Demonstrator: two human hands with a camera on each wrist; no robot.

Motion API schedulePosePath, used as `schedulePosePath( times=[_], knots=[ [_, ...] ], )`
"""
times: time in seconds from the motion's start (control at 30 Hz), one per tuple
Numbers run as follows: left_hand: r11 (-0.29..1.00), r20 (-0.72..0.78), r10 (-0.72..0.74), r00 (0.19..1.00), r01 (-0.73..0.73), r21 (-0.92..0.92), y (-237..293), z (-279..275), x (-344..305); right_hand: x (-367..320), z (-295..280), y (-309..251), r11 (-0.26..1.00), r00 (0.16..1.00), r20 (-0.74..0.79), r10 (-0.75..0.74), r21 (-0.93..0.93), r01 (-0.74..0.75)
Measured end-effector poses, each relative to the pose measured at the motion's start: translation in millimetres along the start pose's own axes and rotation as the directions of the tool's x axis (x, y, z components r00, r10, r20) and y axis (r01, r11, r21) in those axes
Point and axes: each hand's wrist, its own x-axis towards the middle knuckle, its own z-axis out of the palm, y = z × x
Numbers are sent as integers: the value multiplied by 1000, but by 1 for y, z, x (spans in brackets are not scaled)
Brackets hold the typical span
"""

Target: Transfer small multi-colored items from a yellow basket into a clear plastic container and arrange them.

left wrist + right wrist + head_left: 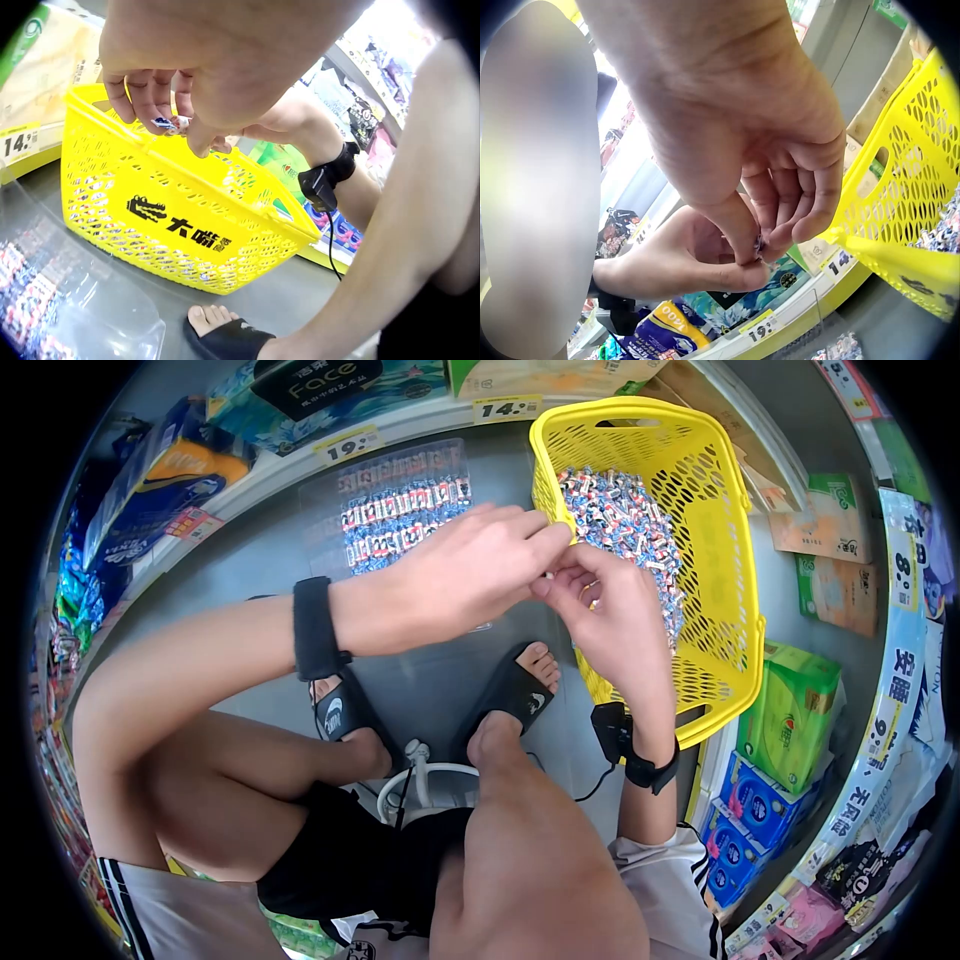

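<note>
Above the near rim of yellow basket [116, 187], pinching small wrapped piece [162, 122] between curled, nearly closed left hand [470, 570] and right hand [622, 615]. Probably twisting or opening wrapper; next move likely calls for steady fingertips. Readable: "Face" on tissue box [325, 380], "19" on one price tag [349, 446], "14.9" on another price tag [507, 409], "大嘴" on basket

My left grip [475, 568] and right grip [622, 615] hide most of the small wrapped piece [169, 124]; the left wrist view's edge crops the clear tray [124, 315].
</note>
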Motion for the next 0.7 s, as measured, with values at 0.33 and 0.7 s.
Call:
schedulePosePath(
  times=[0.33,0.7],
  knots=[
    [974,273,-126,954,172,-150,-66,-29,-81,12,81,-2,988,984,130,-119,-80,130],
    [986,436,-121,892,159,-53,-122,-15,-119,19,178,40,991,990,93,-110,80,103]
  ],
)
